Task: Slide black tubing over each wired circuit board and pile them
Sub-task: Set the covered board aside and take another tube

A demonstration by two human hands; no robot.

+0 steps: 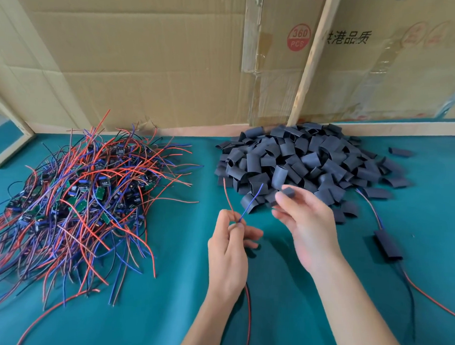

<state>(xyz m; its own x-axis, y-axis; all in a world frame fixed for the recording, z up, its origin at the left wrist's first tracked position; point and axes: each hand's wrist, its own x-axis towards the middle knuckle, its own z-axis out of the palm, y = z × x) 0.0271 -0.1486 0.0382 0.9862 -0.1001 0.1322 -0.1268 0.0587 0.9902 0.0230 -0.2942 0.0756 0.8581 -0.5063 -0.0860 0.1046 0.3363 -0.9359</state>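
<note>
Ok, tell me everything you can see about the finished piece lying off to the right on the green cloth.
The sleeved board is a flat, matte black tube piece, lying slanted on the teal cloth, right of the right hand and touched by neither hand. Whatever is inside is hidden. Thin red and blue wires leave its far end toward the black tubing pile; a red and a dark wire trail from its near end toward the frame's right edge.
</note>
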